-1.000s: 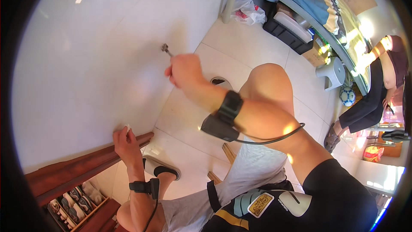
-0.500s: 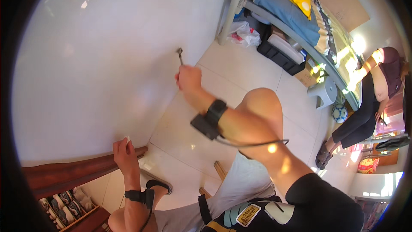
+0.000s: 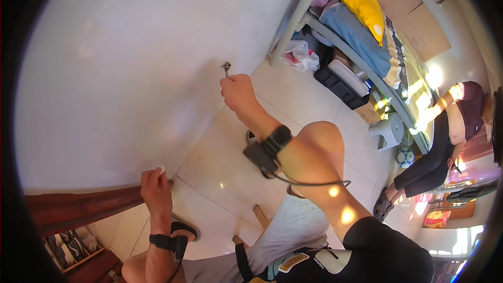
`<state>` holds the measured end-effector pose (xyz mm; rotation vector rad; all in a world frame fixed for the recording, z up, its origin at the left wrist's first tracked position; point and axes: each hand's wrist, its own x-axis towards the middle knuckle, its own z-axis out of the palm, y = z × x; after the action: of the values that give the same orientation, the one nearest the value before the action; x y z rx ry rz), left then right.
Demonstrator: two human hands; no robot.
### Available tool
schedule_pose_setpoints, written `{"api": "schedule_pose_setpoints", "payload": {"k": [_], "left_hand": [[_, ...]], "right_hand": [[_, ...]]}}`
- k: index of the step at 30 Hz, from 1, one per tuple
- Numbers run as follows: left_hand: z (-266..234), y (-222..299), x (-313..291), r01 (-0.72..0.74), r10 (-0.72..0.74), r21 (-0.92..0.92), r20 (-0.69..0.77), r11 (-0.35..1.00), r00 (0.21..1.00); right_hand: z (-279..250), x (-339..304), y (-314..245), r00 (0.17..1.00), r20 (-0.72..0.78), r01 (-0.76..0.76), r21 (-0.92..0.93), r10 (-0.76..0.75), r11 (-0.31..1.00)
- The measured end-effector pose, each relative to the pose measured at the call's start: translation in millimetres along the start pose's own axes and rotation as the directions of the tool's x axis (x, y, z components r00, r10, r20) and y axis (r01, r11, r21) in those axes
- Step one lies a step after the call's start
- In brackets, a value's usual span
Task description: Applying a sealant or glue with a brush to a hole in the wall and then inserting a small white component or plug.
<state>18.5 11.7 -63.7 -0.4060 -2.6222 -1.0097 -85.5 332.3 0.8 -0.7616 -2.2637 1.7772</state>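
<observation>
My right hand point(image 3: 241, 93) is wrapped round the handle of a small metal hammer point(image 3: 226, 66). The hammer's head sticks up beyond my fist, close to the white wall point(image 3: 115, 89); whether it touches the wall I cannot tell. Lower down on the left, my left hand point(image 3: 156, 193) is closed in a pinch on a small white piece point(image 3: 162, 169), mostly hidden by the fingertips. This hand is beside the wall's lower part, just above the end of a red-brown wooden board point(image 3: 94, 205).
A bed point(image 3: 367, 55) with a yellow pillow stands at the upper right, with a black crate point(image 3: 340, 85) and white bag point(image 3: 301, 56) beneath. Nearby are a grey stool point(image 3: 386, 131), a ball point(image 3: 404, 156) and a seated person point(image 3: 445, 147). Shoes point(image 3: 70, 249) lie lower left.
The view has shifted slightly. My right hand has turned a little with the hammer, whose head now appears more end-on. My left hand keeps its pinch near the board.
</observation>
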Motion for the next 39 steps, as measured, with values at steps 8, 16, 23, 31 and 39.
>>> {"api": "schedule_pose_setpoints", "payload": {"k": [8, 16, 23, 31, 39], "left_hand": [[-3, 1, 7, 0.004, -0.003, -0.031, 0.012, 1.0, 1.0], [-27, 4, 22, -0.032, 0.02, -0.041, -0.258, 0.999, 0.966], [-59, 23, 31, -0.167, 0.188, 0.088, -0.51, 0.982, 0.839], [-75, 31, 40, -0.16, 0.219, 0.151, -0.587, 0.975, 0.779], [-21, 17, 7, -0.094, 0.091, -0.012, -0.145, 0.996, 0.985]], "right_hand": [[-28, -7, -37, 0.999, 0.05, -0.002, 0.229, -0.01, 0.973], [-5, -159, -47, 0.759, 0.635, -0.45, 0.35, 0.145, 0.821], [-29, -186, -87, 0.746, 0.664, -0.195, 0.29, -0.05, 0.937], [-23, -180, -70, 0.819, 0.373, 0.41, 0.151, -0.436, 0.899], [-5, -192, -78, 0.821, 0.401, 0.324, 0.26, -0.407, 0.91]]}}
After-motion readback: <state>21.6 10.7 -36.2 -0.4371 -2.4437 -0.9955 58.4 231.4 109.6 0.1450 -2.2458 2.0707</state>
